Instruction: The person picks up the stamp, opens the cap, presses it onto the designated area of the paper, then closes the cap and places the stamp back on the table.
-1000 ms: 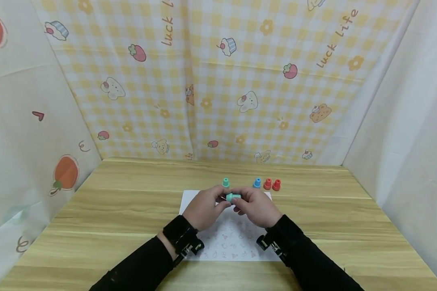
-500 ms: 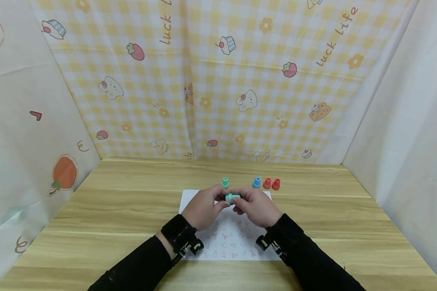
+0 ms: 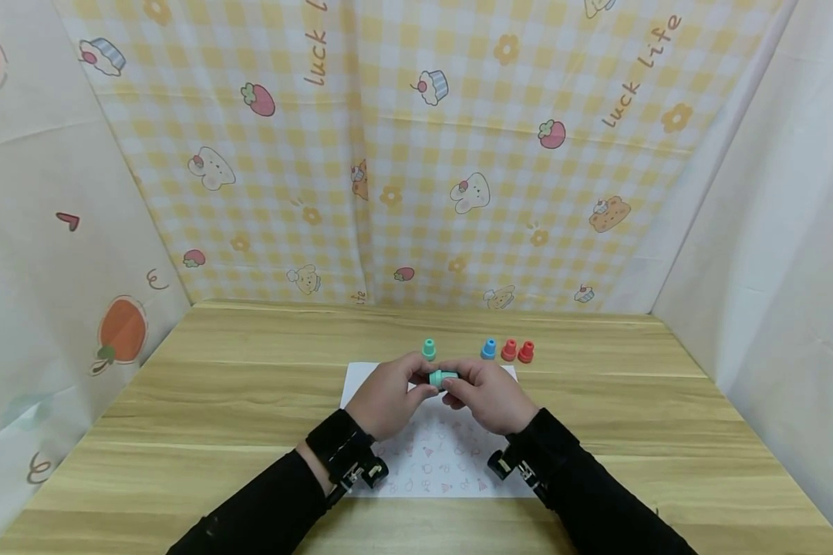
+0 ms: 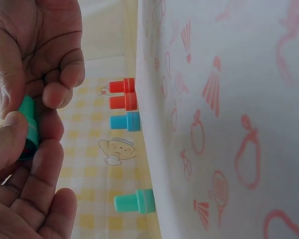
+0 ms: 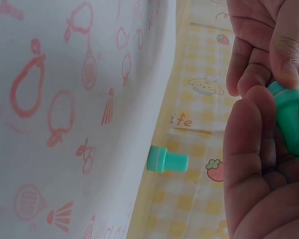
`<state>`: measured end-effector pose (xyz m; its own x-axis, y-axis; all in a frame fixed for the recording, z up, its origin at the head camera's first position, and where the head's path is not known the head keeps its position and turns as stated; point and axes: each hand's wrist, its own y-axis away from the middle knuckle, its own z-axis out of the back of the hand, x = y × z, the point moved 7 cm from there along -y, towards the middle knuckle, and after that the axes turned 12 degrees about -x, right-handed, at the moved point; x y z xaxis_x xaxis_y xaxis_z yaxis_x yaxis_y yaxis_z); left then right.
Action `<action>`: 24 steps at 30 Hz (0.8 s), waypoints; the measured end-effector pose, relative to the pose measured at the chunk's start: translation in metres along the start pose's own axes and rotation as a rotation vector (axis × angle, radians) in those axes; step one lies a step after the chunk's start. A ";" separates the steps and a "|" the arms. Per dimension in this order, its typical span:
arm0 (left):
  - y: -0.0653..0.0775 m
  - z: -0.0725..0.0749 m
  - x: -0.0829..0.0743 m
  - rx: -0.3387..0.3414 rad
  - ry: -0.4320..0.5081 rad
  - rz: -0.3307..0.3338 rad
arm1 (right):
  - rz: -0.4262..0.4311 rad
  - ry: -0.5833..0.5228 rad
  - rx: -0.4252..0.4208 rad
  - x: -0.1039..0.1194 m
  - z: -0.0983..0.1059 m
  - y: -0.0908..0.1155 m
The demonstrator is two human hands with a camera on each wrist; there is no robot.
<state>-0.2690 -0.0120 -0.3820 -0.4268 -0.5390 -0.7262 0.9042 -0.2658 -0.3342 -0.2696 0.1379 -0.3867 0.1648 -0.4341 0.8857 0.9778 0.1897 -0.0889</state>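
Observation:
Above the far part of a printed white sheet (image 3: 430,455), both hands meet at a small green toy stamp (image 3: 443,378) lying sideways. My right hand (image 3: 494,395) pinches its narrow handle between thumb and fingers. At the wider end, the thumb and fingertips of my left hand (image 3: 386,397) grip the rim. A bit of dark red shows at that end in the left wrist view, but fingers cover most of it. Another green stamp (image 3: 429,349) stands upright behind the sheet, beyond the hands.
A blue stamp (image 3: 489,348) and two red stamps, one red stamp (image 3: 510,349) beside the other red stamp (image 3: 526,351), stand at the sheet's far right. Pink outline prints cover the paper. A patterned cloth (image 3: 416,193) hangs behind the wooden table (image 3: 215,401).
Both hands stay nearly still around the green stamp. A thin pale sliver seen between the left fingers and its wide end a second ago no longer shows.

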 end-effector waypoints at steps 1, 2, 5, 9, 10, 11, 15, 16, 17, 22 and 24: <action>0.000 0.000 0.000 -0.001 0.003 0.000 | 0.001 0.000 -0.001 0.000 0.000 0.000; 0.000 0.000 0.000 -0.002 0.006 0.000 | 0.002 -0.001 -0.002 0.000 0.000 0.000; 0.000 0.000 0.001 -0.002 0.020 0.005 | 0.007 -0.002 -0.006 0.001 0.000 0.000; 0.000 -0.001 0.002 0.000 0.033 0.011 | 0.009 -0.009 -0.007 0.001 0.000 0.001; 0.000 -0.001 0.002 0.000 0.035 0.012 | 0.008 -0.012 -0.006 0.001 0.000 0.001; 0.000 -0.001 0.002 0.000 0.034 0.012 | 0.007 -0.013 -0.005 0.001 0.000 0.001; 0.000 -0.001 0.003 0.000 0.034 0.014 | 0.021 0.001 -0.012 0.001 -0.001 0.001; 0.000 0.000 0.003 -0.001 0.033 0.017 | 0.024 0.004 -0.013 0.001 -0.001 0.001; 0.000 0.000 0.004 -0.004 0.030 0.017 | 0.030 0.009 -0.013 0.002 -0.001 0.001; 0.000 0.000 0.005 -0.021 0.032 0.022 | 0.050 0.020 -0.008 0.003 -0.002 0.002; 0.000 0.000 0.004 -0.026 0.037 0.022 | 0.056 0.020 -0.008 0.003 -0.002 0.002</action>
<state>-0.2712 -0.0145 -0.3847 -0.4064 -0.5143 -0.7552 0.9137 -0.2333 -0.3327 -0.2665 0.1356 -0.3854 0.2220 -0.4409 0.8697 0.9679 0.2074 -0.1419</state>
